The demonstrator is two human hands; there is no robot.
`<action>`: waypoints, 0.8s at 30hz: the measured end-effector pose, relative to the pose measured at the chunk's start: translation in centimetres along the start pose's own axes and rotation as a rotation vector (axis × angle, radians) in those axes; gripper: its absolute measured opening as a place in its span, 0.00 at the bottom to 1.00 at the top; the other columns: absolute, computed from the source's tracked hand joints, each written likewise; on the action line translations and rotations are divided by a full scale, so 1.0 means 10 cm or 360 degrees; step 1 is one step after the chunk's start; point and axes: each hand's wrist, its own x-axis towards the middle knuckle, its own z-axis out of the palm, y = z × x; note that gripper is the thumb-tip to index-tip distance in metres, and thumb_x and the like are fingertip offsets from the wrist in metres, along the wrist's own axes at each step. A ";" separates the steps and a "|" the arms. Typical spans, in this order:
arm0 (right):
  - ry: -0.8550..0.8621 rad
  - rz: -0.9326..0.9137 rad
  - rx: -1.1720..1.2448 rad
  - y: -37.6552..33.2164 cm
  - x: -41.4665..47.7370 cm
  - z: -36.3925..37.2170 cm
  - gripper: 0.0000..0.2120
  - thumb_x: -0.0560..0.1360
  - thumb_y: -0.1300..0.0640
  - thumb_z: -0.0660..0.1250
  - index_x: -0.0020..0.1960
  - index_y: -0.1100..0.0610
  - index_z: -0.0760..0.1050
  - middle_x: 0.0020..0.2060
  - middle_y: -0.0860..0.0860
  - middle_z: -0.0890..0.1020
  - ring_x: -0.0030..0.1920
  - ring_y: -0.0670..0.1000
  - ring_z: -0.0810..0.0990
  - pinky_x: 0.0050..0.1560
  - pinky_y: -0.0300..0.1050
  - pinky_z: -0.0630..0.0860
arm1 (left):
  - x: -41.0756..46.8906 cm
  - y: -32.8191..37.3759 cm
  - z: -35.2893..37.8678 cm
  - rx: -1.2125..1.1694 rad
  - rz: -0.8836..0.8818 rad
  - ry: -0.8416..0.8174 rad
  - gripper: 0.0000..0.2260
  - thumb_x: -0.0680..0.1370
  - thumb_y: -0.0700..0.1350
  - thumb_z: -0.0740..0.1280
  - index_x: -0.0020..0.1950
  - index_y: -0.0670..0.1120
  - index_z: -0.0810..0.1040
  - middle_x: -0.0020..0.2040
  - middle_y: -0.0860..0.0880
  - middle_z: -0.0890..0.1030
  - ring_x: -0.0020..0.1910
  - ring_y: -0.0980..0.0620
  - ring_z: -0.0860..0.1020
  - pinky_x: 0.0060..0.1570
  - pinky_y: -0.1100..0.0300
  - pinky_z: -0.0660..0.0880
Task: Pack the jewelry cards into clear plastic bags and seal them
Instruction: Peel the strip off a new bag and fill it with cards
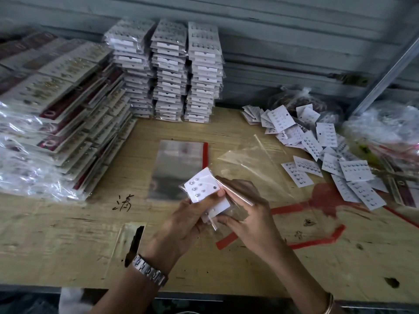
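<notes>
Low at the frame's centre, above the bench (68, 234), the left hand (181, 223) grips a white jewelry card (201, 189) while the right hand (251, 214) pinches the clear plastic bag (237, 197) around it, with loose cards (317, 143) heaped at right.

hands (217, 214) gripping bagged cards (205, 189) (white)
</notes>
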 end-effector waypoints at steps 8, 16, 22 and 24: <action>-0.0161 0.0149 0.0255 0.06 0.02 -0.08 0.31 0.67 0.48 0.77 0.68 0.51 0.74 0.60 0.46 0.79 0.63 0.46 0.77 0.63 0.42 0.75 | -0.01 0.02 -0.09 0.0187 -0.0005 -0.0029 0.20 0.71 0.47 0.78 0.61 0.43 0.81 0.61 0.38 0.81 0.60 0.37 0.79 0.57 0.42 0.77; 0.0071 0.0133 0.0259 0.03 -0.01 0.07 0.26 0.65 0.58 0.80 0.63 0.55 0.80 0.56 0.44 0.82 0.59 0.48 0.80 0.57 0.44 0.78 | 0.01 0.03 -0.10 0.0201 -0.0098 -0.0042 0.24 0.64 0.50 0.82 0.57 0.46 0.83 0.58 0.40 0.83 0.55 0.42 0.82 0.48 0.54 0.82; -0.0415 0.0248 0.0027 0.02 0.01 -0.02 0.31 0.69 0.57 0.78 0.69 0.47 0.72 0.60 0.47 0.77 0.59 0.36 0.75 0.56 0.33 0.73 | -0.02 0.10 -0.15 -0.0055 -0.0203 -0.0026 0.17 0.66 0.42 0.79 0.53 0.42 0.84 0.54 0.40 0.84 0.45 0.46 0.85 0.35 0.57 0.81; -0.0385 0.0210 -0.0101 0.00 0.03 -0.02 0.34 0.69 0.59 0.78 0.71 0.47 0.70 0.60 0.47 0.76 0.58 0.32 0.73 0.59 0.28 0.69 | -0.01 0.09 -0.17 -0.0103 -0.0231 0.0034 0.18 0.68 0.40 0.77 0.57 0.40 0.81 0.55 0.39 0.84 0.47 0.45 0.85 0.37 0.57 0.82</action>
